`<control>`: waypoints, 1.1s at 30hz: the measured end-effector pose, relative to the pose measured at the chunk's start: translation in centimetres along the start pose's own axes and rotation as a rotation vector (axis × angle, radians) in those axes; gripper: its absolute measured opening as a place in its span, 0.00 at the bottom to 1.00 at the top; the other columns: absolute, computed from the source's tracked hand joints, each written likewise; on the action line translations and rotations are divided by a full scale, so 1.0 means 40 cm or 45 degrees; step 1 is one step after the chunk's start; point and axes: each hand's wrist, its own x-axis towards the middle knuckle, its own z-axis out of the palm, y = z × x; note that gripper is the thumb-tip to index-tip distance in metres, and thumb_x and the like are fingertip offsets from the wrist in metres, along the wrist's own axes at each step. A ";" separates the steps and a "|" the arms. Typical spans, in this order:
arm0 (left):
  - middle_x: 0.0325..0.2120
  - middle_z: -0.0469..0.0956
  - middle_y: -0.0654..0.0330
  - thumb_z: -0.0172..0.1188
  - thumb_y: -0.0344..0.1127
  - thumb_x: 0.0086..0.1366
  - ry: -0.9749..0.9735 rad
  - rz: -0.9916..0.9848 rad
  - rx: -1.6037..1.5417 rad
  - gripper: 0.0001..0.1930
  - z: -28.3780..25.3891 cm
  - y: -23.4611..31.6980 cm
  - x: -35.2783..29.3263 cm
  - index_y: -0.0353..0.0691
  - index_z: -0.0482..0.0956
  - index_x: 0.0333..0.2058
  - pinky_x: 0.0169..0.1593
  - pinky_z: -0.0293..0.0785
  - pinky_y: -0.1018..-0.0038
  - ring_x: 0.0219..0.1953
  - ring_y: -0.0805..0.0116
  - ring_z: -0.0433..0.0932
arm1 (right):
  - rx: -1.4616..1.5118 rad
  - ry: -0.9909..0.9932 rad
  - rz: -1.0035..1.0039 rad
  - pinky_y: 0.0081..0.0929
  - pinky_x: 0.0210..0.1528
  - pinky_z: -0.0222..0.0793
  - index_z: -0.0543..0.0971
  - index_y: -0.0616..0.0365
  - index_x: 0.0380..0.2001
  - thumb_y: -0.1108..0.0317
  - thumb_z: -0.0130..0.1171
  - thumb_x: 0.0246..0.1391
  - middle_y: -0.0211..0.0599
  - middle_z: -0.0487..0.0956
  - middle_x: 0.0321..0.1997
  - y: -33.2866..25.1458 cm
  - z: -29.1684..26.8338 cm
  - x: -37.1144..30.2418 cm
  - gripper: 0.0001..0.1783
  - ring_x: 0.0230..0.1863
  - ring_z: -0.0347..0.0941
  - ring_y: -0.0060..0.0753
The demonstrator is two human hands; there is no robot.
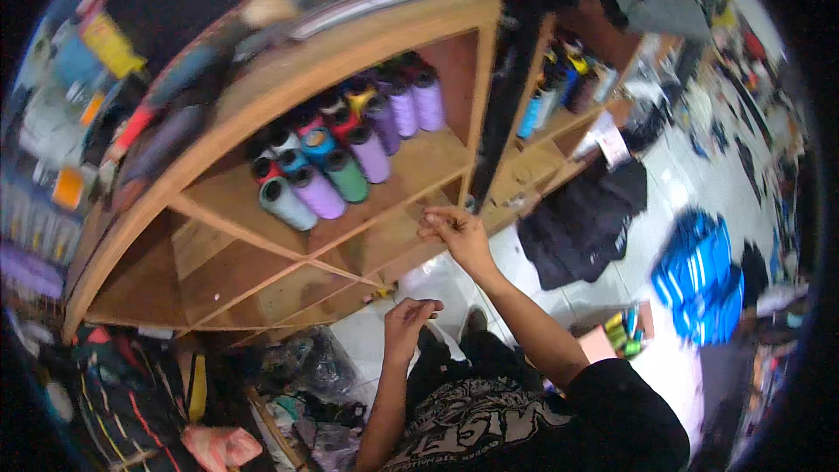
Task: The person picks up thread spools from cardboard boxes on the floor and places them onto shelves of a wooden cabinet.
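Note:
In front of the wooden shelf unit (384, 245) both of my hands are raised above the tiled floor. My right hand (461, 236) reaches farther, near the lower compartments, its fingers bent in toward the thumb. Lower and to the left, my left hand (407, 325) has its fingers pressed together, the tips pointing right. Whatever either hand pinches, perhaps something very thin, is too small to make out. Several thread cones stand grouped in an upper compartment, among them a green cone (350, 178), a light purple cone (320, 196) and a pale grey cone (288, 204).
Right of the shelf unit is a second wooden shelf (524, 170) with more cones. Black cloth (581, 232) and a blue garment with white stripes (695, 271) lie on the floor. A box of thread spools (625, 332) sits near my right arm. Plastic bags (310, 363) are at lower left.

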 end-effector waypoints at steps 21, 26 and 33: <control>0.35 0.78 0.57 0.57 0.32 0.62 -1.299 -0.567 0.650 0.08 0.566 -0.367 0.025 0.34 0.75 0.37 0.38 0.72 0.76 0.37 0.71 0.77 | -0.521 1.383 1.267 0.31 0.45 0.71 0.79 0.63 0.36 0.60 0.64 0.43 0.44 0.81 0.35 0.640 -0.516 -1.295 0.19 0.40 0.77 0.40; 0.36 0.78 0.57 0.55 0.28 0.62 -1.403 -0.864 0.747 0.10 0.692 -0.635 -0.098 0.34 0.73 0.43 0.42 0.72 0.77 0.39 0.71 0.77 | -0.636 1.634 1.217 0.35 0.47 0.71 0.75 0.64 0.43 0.58 0.70 0.36 0.51 0.78 0.43 0.843 -0.667 -1.332 0.30 0.42 0.76 0.47; 0.38 0.78 0.55 0.56 0.33 0.63 -1.440 -1.215 0.974 0.14 0.745 -0.961 -0.270 0.35 0.71 0.46 0.41 0.73 0.74 0.39 0.69 0.77 | -0.677 1.557 1.291 0.42 0.58 0.63 0.55 0.44 0.62 0.63 0.74 0.27 0.50 0.51 0.64 1.096 -0.919 -1.292 0.56 0.63 0.52 0.56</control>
